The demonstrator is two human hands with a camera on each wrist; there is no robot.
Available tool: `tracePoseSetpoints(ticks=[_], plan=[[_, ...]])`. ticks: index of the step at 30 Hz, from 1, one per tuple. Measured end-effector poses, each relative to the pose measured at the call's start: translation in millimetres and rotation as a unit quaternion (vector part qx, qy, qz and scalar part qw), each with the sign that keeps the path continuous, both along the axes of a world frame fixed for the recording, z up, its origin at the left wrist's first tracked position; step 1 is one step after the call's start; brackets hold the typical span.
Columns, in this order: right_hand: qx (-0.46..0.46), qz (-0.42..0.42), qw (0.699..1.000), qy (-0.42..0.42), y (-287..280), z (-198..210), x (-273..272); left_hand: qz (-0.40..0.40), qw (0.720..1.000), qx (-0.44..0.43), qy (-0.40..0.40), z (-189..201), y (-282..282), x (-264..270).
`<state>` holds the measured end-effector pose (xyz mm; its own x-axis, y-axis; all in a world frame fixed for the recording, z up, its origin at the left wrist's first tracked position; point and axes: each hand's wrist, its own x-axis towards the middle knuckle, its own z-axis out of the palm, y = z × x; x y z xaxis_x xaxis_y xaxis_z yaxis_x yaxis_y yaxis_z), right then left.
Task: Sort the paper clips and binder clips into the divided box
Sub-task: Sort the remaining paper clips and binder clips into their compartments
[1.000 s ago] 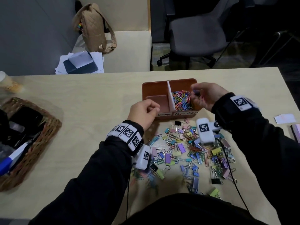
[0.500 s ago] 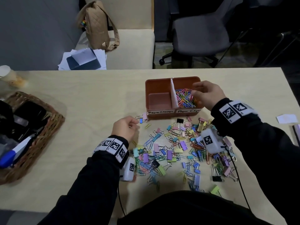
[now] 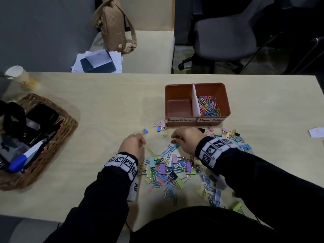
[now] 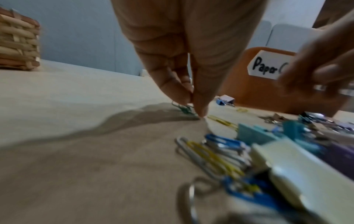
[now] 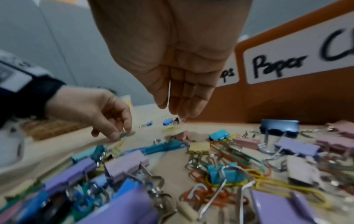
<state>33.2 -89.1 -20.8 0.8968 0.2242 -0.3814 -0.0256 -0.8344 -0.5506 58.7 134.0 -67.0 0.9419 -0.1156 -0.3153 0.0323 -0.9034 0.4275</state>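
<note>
Left hand (image 4: 184,63) pinches a green paper clip (image 4: 184,109) off the table (image 3: 98,106), right hand (image 5: 172,63) hovers, fingers together and seemingly empty; next, probably the divided box (image 3: 226,95)'s right compartment.

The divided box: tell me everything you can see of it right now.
The divided box is a rounded, rust-orange rectangle, plastic by its look, sitting flat on the table beyond the loose pile. A white divider splits it. The left compartment is empty; the right holds coloured paper clips. Two white handwritten labels front it, "Paper Clamps" and "Paper Clips". A pink binder clip lies against its left front corner. Neither hand touches it.
</note>
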Motion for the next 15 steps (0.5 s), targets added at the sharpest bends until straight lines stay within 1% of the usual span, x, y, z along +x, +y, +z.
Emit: tracePoseSetpoints(ticks=[3,6,10,12,14,15], plan=[[-0.07,0.107,0.992,0.008,14,-12,10,-0.078,0.997,0.0,0.025,-6,-1,-10],[-0.128,0.172,0.977,-0.004,22,-25,19,-0.118,0.993,0.011,0.024,-10,-2,-11],[-0.171,0.187,0.967,0.012,22,-39,21,-0.166,0.985,0.051,0.011,-8,-4,-9],[-0.178,0.181,0.967,0.012,19,-39,21,-0.169,0.984,0.058,0.005,-7,-6,-11],[-0.18,0.168,0.969,0.018,15,-38,19,-0.144,0.989,0.041,0.01,-7,-6,-14],[-0.181,0.162,0.97,0.017,13,-37,18,-0.104,0.994,0.016,0.02,-6,-3,-15]])
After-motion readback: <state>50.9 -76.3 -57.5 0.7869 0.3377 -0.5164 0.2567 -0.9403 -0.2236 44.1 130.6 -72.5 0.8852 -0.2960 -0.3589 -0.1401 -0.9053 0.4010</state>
